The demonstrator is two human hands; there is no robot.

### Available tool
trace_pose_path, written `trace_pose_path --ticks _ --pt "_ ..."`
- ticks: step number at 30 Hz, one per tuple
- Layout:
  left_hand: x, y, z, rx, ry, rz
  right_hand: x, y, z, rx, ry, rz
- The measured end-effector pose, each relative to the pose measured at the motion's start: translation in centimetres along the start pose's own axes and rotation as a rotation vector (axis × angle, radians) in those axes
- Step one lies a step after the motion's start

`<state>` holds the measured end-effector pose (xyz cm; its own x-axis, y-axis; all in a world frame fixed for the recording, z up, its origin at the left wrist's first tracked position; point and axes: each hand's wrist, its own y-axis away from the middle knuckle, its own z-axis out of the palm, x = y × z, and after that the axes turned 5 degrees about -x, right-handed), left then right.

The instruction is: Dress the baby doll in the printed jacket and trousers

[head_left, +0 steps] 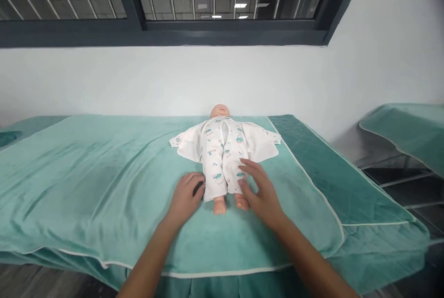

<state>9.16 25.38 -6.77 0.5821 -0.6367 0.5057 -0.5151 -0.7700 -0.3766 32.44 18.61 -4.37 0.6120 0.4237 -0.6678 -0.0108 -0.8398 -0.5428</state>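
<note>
Lengthwise, the doll (225,134) lies on its back, its long axis running nearly straight away from the person, head (219,111) toward the wall (166,81) and feet (219,206) toward the near edge of the bed (378,254). Its sleeved arms reach out to either side, across that axis. It rests right of centre on a pale green blanket (114,164), wearing a white printed garment (215,159) with a slit at the chest. The left hand (202,183) curves loosely beside one trouser leg, a small gap between thumb and fingers; the right hand (242,173) is spread wider at the other leg, thumb near the foot. Whether the fingertips press the cloth, I cannot tell.
</note>
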Motion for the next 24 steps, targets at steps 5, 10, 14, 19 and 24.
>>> trace_pose_path --ticks 5,10,14,19,24 --pt "1.2 1.8 -0.2 -0.024 0.077 0.028 -4.5 0.3 1.0 -0.354 0.368 -0.037" --pt "1.6 2.4 0.4 -0.030 0.053 0.021 -4.5 -0.1 2.9 -0.373 0.605 -0.035" --pt "1.6 2.5 0.8 0.001 0.033 0.030 -3.8 0.0 3.6 -0.306 0.548 -0.068" --pt "1.4 3.4 0.5 0.092 0.175 0.032 -4.4 1.0 2.9 -0.259 0.320 -0.120" --pt "1.2 4.2 0.2 0.081 0.280 0.040 -5.3 1.9 2.3 -0.304 0.262 -0.177"
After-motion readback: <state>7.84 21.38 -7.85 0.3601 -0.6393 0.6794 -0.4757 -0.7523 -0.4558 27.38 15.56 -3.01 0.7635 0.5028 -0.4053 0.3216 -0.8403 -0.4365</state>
